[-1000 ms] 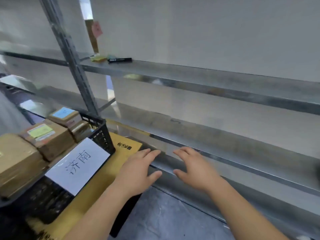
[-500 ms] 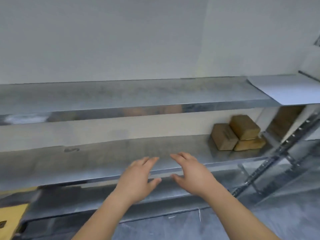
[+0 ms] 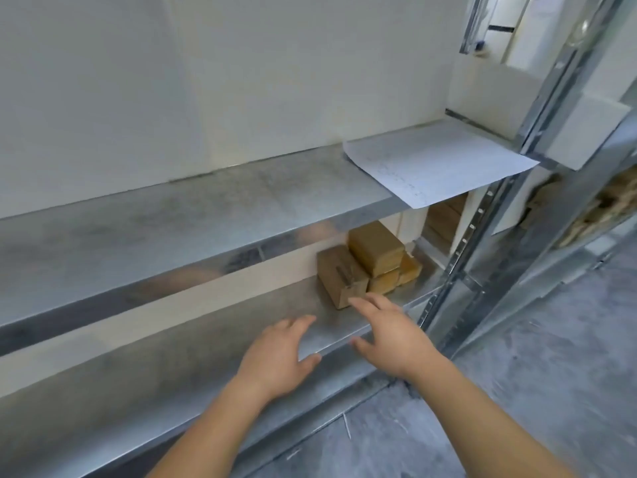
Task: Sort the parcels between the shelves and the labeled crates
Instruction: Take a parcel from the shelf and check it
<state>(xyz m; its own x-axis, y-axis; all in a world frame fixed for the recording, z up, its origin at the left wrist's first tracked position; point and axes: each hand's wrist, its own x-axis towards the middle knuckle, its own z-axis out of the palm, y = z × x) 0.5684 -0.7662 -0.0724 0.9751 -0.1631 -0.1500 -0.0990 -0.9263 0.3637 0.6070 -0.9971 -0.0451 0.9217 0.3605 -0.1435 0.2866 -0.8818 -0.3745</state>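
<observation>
Galvanised metal shelves (image 3: 172,215) run along a pale wall, seen from the head camera. Brown cardboard parcels (image 3: 370,267) sit stacked at the right end of the lower shelf, under a paper sheet (image 3: 434,163). Both grips are spread and empty: right hand (image 3: 393,334) just short of the nearest parcel, left hand (image 3: 279,357) farther back. Best to cup that parcel from both sides.

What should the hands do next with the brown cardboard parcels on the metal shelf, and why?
Probably reach the right hand forward and grip the nearest brown cardboard parcel: its fingers are straight and just short of it, while the left hand hovers open over the metal shelf.
</observation>
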